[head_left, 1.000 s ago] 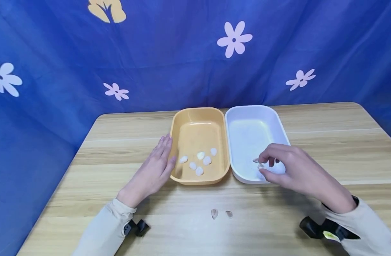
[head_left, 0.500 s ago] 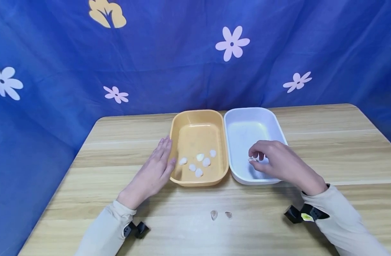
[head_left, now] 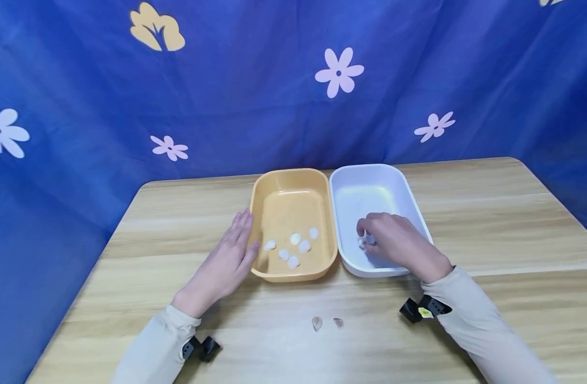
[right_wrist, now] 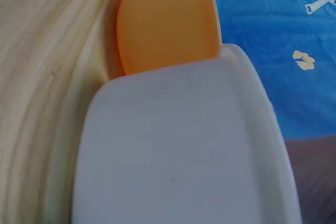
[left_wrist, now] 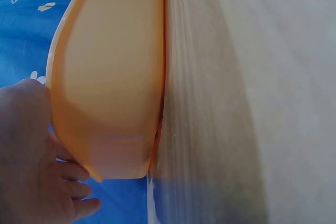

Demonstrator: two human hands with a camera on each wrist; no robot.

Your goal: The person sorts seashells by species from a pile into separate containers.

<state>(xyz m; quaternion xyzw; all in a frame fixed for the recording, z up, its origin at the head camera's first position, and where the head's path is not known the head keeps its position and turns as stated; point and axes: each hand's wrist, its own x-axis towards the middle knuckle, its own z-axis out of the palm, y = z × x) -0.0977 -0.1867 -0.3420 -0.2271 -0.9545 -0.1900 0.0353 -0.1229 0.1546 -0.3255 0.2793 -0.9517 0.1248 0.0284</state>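
My left hand (head_left: 221,261) lies against the left side of the yellow tub (head_left: 293,277), its fingers extended along the wall and the thumb at the rim. Several small white shells (head_left: 293,262) lie on that tub's floor. My right hand (head_left: 399,242) reaches down into the white tub (head_left: 382,272), thumb and forefinger pinching a small whitish shell (head_left: 362,243). A bit of white shows beside it, partly hidden by the fingers. In the right wrist view, the outer wall of the white tub (right_wrist: 168,145) covers the fingers.
Two small brownish shells (head_left: 317,324) lie on the wooden table (head_left: 255,341) in front of the tubs. The tubs stand side by side near the back edge. Behind them hangs a blue flowered cloth (head_left: 255,96).
My right hand has moved left and lower within the white tub, its fingers pinching. The left hand stays at the yellow tub. The whole head view has shifted slightly.
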